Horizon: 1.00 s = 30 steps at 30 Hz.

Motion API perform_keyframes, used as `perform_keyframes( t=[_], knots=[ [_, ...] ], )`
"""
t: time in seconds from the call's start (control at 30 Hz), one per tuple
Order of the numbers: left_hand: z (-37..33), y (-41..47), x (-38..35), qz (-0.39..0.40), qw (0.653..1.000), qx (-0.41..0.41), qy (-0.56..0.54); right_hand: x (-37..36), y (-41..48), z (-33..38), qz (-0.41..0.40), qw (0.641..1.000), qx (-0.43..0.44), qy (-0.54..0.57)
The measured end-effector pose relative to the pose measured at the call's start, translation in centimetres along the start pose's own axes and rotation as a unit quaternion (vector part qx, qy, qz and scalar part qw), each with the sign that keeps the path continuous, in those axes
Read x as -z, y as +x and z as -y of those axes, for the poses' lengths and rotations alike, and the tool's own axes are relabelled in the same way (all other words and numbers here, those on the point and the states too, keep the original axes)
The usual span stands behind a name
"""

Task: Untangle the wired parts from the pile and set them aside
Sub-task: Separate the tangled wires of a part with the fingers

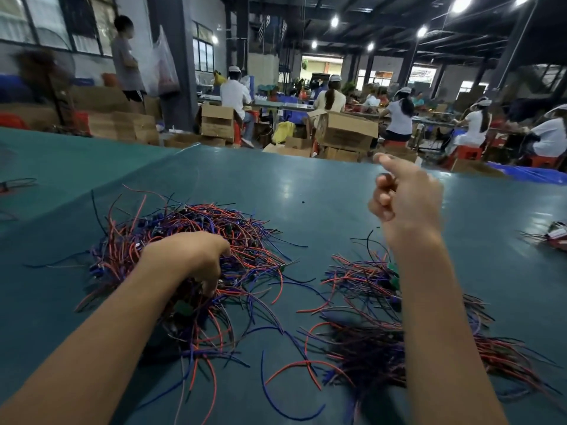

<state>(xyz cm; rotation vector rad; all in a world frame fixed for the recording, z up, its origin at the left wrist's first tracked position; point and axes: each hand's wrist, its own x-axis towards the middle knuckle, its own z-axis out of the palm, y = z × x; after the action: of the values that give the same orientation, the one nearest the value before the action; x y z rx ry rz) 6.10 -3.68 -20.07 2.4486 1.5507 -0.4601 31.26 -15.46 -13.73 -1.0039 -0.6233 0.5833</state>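
Note:
A big tangled pile of red, blue and purple wired parts (214,228) lies on the teal table (306,185), left of centre. My left hand (190,256) reaches down into the near side of the pile, its fingers curled among the wires and gripping some. A second, looser heap of wired parts (362,338) lies to the right, partly hidden under my right forearm. My right hand (405,200) is raised above the table beyond that heap, blurred, with the index finger stretched out and the other fingers curled. Nothing clearly shows in it.
A small bundle of parts (555,233) lies at the table's right edge, and a few stray wires (12,184) at the left edge. Beyond the far edge stand cardboard boxes (346,130), seated workers and a standing person.

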Motion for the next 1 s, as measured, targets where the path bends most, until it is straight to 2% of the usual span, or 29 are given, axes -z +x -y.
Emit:
perform_keyframes(
  t=[0.13, 0.23, 0.3, 0.37, 0.43, 0.47, 0.63, 0.83, 0.93, 1.0],
  knots=[
    [-1.6, 1.3, -0.4, 0.031, 0.996, 0.047, 0.067, 1.0, 0.4, 0.7, 0.056, 0.994, 0.043, -0.086],
    [-1.6, 1.5, 0.1, 0.032, 0.996, 0.059, 0.06, 1.3, 1.8, -1.7, 0.072, 0.959, 0.042, -0.271],
    [-1.2, 1.7, 0.4, 0.048, 0.997, 0.063, 0.008, 1.7, 2.4, -4.5, 0.108, 0.897, 0.002, -0.428],
    [-0.7, 2.1, 0.6, 0.07, 0.994, 0.067, -0.04, 2.4, 2.6, -7.3, 0.192, 0.802, -0.078, -0.56],
    [-0.3, 2.7, 0.8, 0.08, 0.991, 0.068, -0.079, 3.1, 2.5, -8.9, 0.278, 0.712, -0.158, -0.625],
    [0.0, 3.0, 0.9, 0.082, 0.989, 0.067, -0.1, 3.2, 2.5, -9.0, 0.298, 0.694, -0.176, -0.632],
    [1.0, 3.7, 0.6, 0.076, 0.983, 0.061, -0.155, 2.5, 2.6, -8.1, 0.294, 0.729, -0.141, -0.601],
    [-0.4, 3.1, -0.6, 0.067, 0.997, 0.038, -0.016, 1.6, 1.4, -6.1, 0.302, 0.714, -0.149, -0.614],
    [-0.9, 2.0, 0.2, 0.067, 0.996, -0.02, -0.053, 1.2, 0.5, -4.3, 0.307, 0.715, -0.145, -0.611],
    [-0.8, 1.1, 1.5, 0.021, 0.993, -0.085, -0.082, 1.1, -0.1, -2.7, 0.302, 0.722, -0.127, -0.609]
  ],
)
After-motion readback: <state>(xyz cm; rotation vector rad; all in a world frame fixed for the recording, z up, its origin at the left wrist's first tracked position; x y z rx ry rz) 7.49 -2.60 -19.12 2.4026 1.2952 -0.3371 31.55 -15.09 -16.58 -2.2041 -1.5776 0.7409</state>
